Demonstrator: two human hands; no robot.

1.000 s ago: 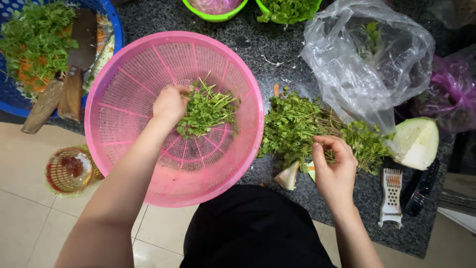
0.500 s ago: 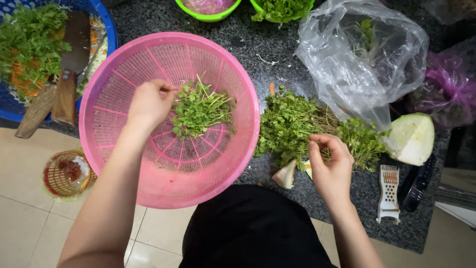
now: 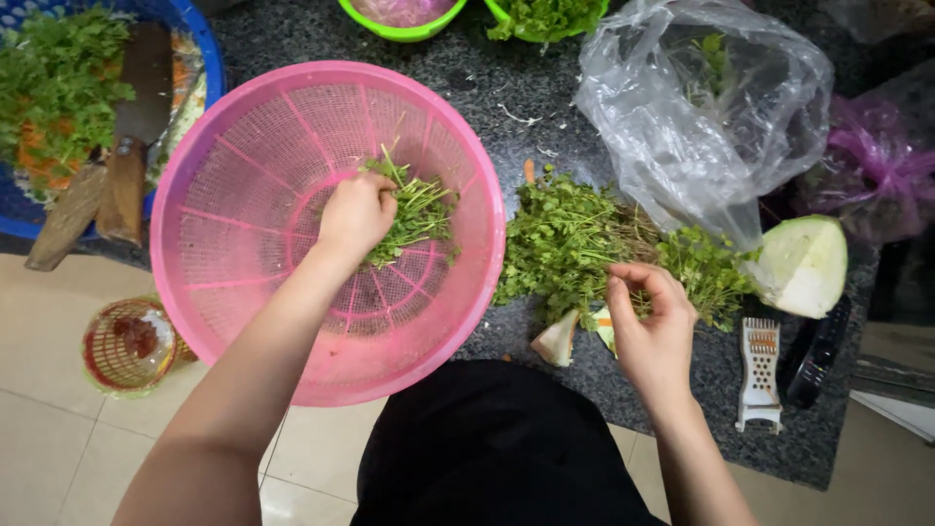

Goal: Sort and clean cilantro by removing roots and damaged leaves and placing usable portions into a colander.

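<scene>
The head camera is looking straight down at a dark speckled stone counter whose near edge is meeting a pale tiled floor. A large pink colander is sitting on the counter's left part and overhanging the edge above the floor. Further left, a blue basket is holding leafy greens and a cleaver with a wooden handle. A crumpled clear plastic bag is lying at the upper right, a cut piece of pale cabbage beside it, and a white grater near the counter's edge. A small woven basket is standing on the floor.

The left hand is reaching up into the colander from the lower left, forearm bare, knuckles upward. Its fingers are curling together and closing on a small bunch of herb sprigs lying in the colander's middle. The sprigs are running roughly from lower left to upper right, thin stems fanning upward past the fingertips.

The right hand is resting on the counter to the right of the colander, at the near edge of a loose heap of green herbs. Its thumb and fingers are pinching together on a few stems; the heap is spreading left to right between the colander and the cabbage.
</scene>
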